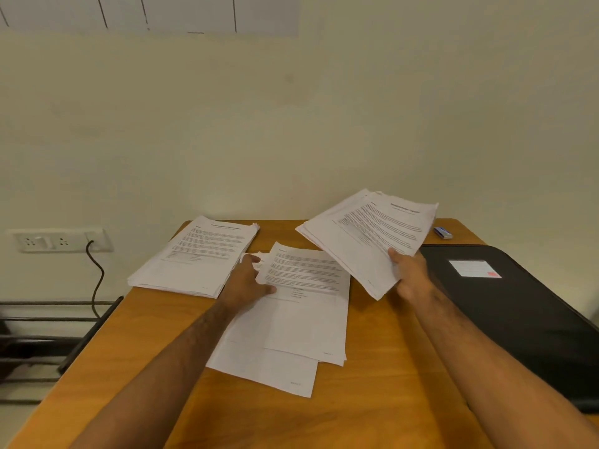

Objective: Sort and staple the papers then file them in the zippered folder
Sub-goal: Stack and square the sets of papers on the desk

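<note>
- Papers lie in three groups on the wooden table: a loose spread nearest the person, a neat stack farther back on the left, and a sheaf held up at the right.
- Loose spread: at least three printed sheets overlap at slight angles in the middle of the table; the exact count cannot be told.
- Left hand rests on the spread's upper left edge, its thumb pressing on the top sheet and the other fingers curled at the edge of the pages.
- Right hand grips the sheaf by its near corner, thumb on top and fingers hidden beneath, holding it tilted above the table.
- One black folder lies flat at the right edge, with one white label bearing a red mark; its writing is too small to read.
- One small blue and white object, possibly the stapler, sits at the far right corner.
- Print on every sheet is too blurred to read.
- One wall socket with one dark cable plugged in is on the left wall.
</note>
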Available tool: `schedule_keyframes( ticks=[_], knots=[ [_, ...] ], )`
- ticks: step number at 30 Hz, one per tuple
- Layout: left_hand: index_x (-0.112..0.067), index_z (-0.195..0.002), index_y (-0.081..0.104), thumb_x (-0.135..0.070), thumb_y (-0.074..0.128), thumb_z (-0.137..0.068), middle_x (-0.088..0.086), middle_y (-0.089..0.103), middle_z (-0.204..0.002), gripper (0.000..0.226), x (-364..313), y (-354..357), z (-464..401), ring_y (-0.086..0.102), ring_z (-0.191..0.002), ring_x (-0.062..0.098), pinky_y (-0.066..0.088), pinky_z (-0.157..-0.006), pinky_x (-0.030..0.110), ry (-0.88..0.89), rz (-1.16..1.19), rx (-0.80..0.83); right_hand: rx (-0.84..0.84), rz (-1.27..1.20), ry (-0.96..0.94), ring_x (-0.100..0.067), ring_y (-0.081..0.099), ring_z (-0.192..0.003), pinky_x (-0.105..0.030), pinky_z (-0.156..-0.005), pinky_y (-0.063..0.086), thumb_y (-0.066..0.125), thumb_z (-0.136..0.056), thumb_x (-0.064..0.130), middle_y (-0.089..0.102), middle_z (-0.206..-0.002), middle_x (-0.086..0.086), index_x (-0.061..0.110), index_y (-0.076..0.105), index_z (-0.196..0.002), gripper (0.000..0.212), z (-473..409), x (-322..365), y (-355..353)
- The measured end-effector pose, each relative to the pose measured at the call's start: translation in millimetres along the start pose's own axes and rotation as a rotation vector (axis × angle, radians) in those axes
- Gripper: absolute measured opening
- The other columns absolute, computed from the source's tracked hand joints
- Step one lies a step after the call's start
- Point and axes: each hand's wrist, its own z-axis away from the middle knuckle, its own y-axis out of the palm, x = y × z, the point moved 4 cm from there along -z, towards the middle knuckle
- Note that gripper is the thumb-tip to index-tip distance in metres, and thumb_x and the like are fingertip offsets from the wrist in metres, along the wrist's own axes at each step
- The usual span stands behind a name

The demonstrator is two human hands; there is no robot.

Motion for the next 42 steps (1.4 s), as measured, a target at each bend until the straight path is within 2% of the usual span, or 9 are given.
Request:
schedule_keyframes(
  ticks=[8,13,17,21,23,27,30,37,42],
  knots=[
    [-0.011,-0.133,0.055,-0.015,0.063,-0.096,0.006,0.061,-0.131,0.038,-7,-9,-3,0.061,-0.116,0.024,0.051,-0.099,0.035,0.083,0.142,-0.044,0.187,0.143,0.054,-0.030,0.071,-0.106,-0.047,-0.089,0.058,0.063,-0.095,0.001,0.072,-0.123,-0.008,0.014,0.063,-0.130,0.037,2,-17,9],
    [-0.011,-0.141,0.050,-0.008,0.055,-0.100,0.004,0.061,-0.136,0.042,-20,-10,-2,0.063,-0.117,0.022,0.052,-0.101,0.040,0.080,0.510,-0.003,0.239,0.088,0.063,-0.032,0.069,-0.110,-0.049,-0.095,0.056,0.062,-0.097,0.003,0.071,-0.124,-0.010,0.012,0.065,-0.126,0.031,12,-14,25],
    [-0.015,-0.145,0.048,-0.011,0.055,-0.100,0.000,0.063,-0.135,0.045,-37,-8,5,0.062,-0.121,0.020,0.048,-0.106,0.046,0.111,0.681,0.030,0.317,-0.028,0.102,-0.031,0.069,-0.109,-0.042,-0.084,0.058,0.055,-0.102,0.004,0.071,-0.123,-0.010,0.012,0.065,-0.122,0.024,25,-1,42],
    [-0.019,-0.134,0.059,-0.037,0.048,-0.104,0.003,0.068,-0.128,0.037,-49,-8,11,0.066,-0.114,0.022,0.052,-0.101,0.047,0.125,0.797,0.085,0.354,0.070,0.056,-0.022,0.071,-0.095,-0.036,-0.075,0.058,0.053,-0.104,0.008,0.073,-0.112,-0.004,0.012,0.063,-0.124,0.023,38,10,53],
    [-0.018,-0.136,0.056,-0.042,0.052,-0.101,0.000,0.068,-0.127,0.043,-55,-9,16,0.067,-0.114,0.019,0.053,-0.100,0.045,0.176,0.731,0.118,0.321,0.183,-0.039,-0.022,0.069,-0.102,-0.037,-0.086,0.057,0.056,-0.103,0.011,0.070,-0.124,-0.007,0.011,0.060,-0.133,0.030,40,15,57],
    [-0.015,-0.135,0.053,-0.016,0.065,-0.095,0.001,0.066,-0.127,0.042,-70,-23,25,0.067,-0.111,0.014,0.056,-0.096,0.039,0.347,0.624,0.007,0.291,0.194,-0.347,-0.019,0.060,-0.122,-0.023,-0.089,0.053,0.064,-0.098,0.005,0.062,-0.132,-0.001,0.015,0.045,-0.145,0.052,45,39,66],
    [-0.019,-0.131,0.054,-0.012,0.063,-0.096,-0.001,0.068,-0.122,0.036,-84,-40,31,0.067,-0.109,0.015,0.058,-0.092,0.038,0.444,0.678,-0.142,0.312,0.094,-0.501,-0.020,0.062,-0.124,-0.035,-0.099,0.054,0.076,-0.089,0.008,0.063,-0.136,-0.005,0.012,0.042,-0.146,0.067,51,63,71],
    [-0.021,-0.139,0.049,-0.011,0.057,-0.099,-0.008,0.066,-0.121,0.043,-85,-48,27,0.066,-0.107,0.006,0.056,-0.083,0.019,0.407,0.763,-0.143,0.507,0.060,-0.457,-0.028,0.069,-0.114,-0.039,-0.093,0.058,0.076,-0.086,0.002,0.071,-0.125,-0.011,0.002,0.063,-0.131,0.047,67,79,88],
    [-0.024,-0.131,0.053,-0.003,0.054,-0.097,-0.004,0.066,-0.122,0.040,-56,-30,22,0.063,-0.112,0.014,0.052,-0.100,0.044,0.278,0.620,-0.030,0.572,0.369,-0.307,-0.019,0.067,-0.117,-0.038,-0.097,0.057,0.071,-0.095,0.023,0.071,-0.127,0.001,0.017,0.062,-0.135,0.041,55,28,86]
  ],
)
